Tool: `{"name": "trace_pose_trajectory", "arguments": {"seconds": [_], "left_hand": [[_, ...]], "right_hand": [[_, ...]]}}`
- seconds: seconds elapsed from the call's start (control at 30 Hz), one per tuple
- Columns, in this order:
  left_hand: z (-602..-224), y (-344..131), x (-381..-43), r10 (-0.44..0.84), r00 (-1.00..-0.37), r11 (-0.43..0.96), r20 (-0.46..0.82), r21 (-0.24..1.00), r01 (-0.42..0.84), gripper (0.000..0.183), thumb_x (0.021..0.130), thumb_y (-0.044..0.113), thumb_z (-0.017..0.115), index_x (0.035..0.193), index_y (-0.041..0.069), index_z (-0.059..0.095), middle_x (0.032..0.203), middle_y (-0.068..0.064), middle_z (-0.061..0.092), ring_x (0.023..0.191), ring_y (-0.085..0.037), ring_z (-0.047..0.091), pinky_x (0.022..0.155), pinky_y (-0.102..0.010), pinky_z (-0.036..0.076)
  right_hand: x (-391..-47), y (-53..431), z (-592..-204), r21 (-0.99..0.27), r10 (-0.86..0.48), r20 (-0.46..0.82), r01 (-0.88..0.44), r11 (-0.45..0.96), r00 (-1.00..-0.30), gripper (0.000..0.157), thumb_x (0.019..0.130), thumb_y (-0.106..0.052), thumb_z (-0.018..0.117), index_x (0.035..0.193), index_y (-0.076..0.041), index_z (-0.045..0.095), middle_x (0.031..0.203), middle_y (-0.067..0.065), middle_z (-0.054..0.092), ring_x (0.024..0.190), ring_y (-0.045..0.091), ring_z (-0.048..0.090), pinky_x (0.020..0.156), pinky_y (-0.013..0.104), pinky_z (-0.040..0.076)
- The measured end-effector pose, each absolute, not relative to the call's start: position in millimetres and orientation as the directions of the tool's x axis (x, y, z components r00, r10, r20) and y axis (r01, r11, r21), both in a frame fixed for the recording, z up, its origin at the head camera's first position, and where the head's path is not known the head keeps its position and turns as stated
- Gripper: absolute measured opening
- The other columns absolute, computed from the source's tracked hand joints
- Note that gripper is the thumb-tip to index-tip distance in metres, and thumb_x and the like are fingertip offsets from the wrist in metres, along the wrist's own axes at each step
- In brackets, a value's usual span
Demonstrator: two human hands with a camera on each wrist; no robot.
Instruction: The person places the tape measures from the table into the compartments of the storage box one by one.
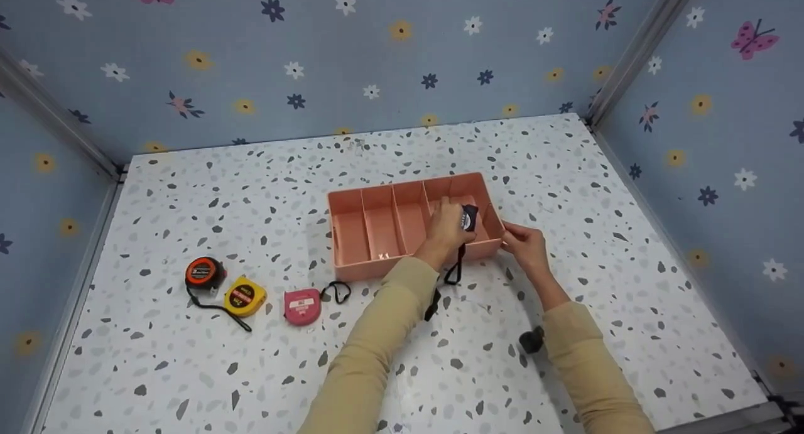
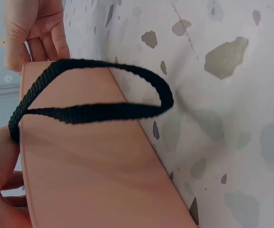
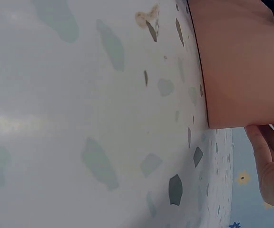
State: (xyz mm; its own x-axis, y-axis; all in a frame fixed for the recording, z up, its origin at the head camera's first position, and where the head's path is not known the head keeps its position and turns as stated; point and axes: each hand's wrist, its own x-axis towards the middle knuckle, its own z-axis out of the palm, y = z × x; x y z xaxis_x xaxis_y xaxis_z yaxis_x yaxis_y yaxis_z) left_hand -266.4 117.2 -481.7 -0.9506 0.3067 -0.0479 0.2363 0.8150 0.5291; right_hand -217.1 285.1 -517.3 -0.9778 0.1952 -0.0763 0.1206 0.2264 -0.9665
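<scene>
Left hand [image 1: 447, 225] is pinching a black tape measure [image 1: 469, 218] over the pink box's [image 1: 358, 271] right part; right hand [image 1: 529, 248] is touching its right end. Left wrist view: strap [image 2: 113, 112] is hanging outside the box's near wall. Right wrist view: right-hand fingers [image 3: 259, 145] are pressing, nearly straight, against the box's end.

The head camera looks forward and down from above the bench [image 1: 188, 201]; it is the farthest, and takes in the pink box [image 1: 367, 271], the left hand [image 1: 447, 227], the right hand [image 1: 527, 249] and the flowered walls [image 1: 352, 44]. The left wrist camera faces the box's front side from very near, with its picture turned sideways. The right wrist picture is also sideways, mostly filled by bench. Both wrist views share this front side, the right hand and some black strap [image 2: 113, 113].
</scene>
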Motion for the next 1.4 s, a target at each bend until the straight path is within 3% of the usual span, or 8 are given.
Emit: {"name": "trace_pose_trajectory", "arguments": {"seconds": [0.2,0.77,1.0,1.4], "left_hand": [[-483.8,118.7,-266.8,0.319,-0.947,0.830,-0.037,0.493,0.260,0.046,0.070,0.031,0.074,0.100,-0.001,0.061,0.106,-0.014,0.049,0.096,-0.022,0.048,0.081,-0.030,0.044],[-488.2,122.9,-269.9,0.297,-0.949,0.815,-0.104,0.546,0.195,0.048,0.069,0.027,0.075,0.105,0.000,0.057,0.107,-0.012,0.049,0.092,-0.019,0.049,0.077,-0.028,0.046],[-488.8,123.2,-269.5,0.307,-0.949,0.800,-0.074,0.560,0.215,0.037,0.071,0.022,0.074,0.099,0.002,0.062,0.092,-0.008,0.061,0.085,-0.017,0.057,0.069,-0.026,0.049],[-490.6,125.6,-271.5,0.306,-0.943,0.804,-0.130,0.566,0.183,0.038,0.071,0.020,0.075,0.101,0.002,0.060,0.096,-0.009,0.059,0.082,-0.015,0.056,0.061,-0.023,0.047]], "right_hand": [[-216.8,285.1,-515.7,-0.962,0.201,-0.103,0.149,0.231,-0.974,0.033,0.086,-0.006,0.053,0.117,0.003,0.055,0.115,0.016,0.056,0.100,0.026,0.056,0.074,0.028,0.049],[-218.6,284.9,-518.9,-0.959,0.219,-0.103,0.155,0.235,-0.970,0.033,0.085,-0.005,0.052,0.116,0.004,0.056,0.115,0.017,0.056,0.099,0.024,0.057,0.073,0.027,0.050],[-218.2,284.2,-517.8,-0.971,0.204,-0.067,0.111,0.211,-0.977,0.031,0.086,-0.002,0.052,0.115,0.007,0.055,0.114,0.022,0.055,0.098,0.029,0.057,0.074,0.031,0.050],[-218.7,283.0,-517.3,-0.968,0.231,-0.087,0.137,0.210,-0.969,0.031,0.085,-0.002,0.052,0.114,0.005,0.057,0.112,0.020,0.057,0.098,0.029,0.057,0.072,0.028,0.050]]}}
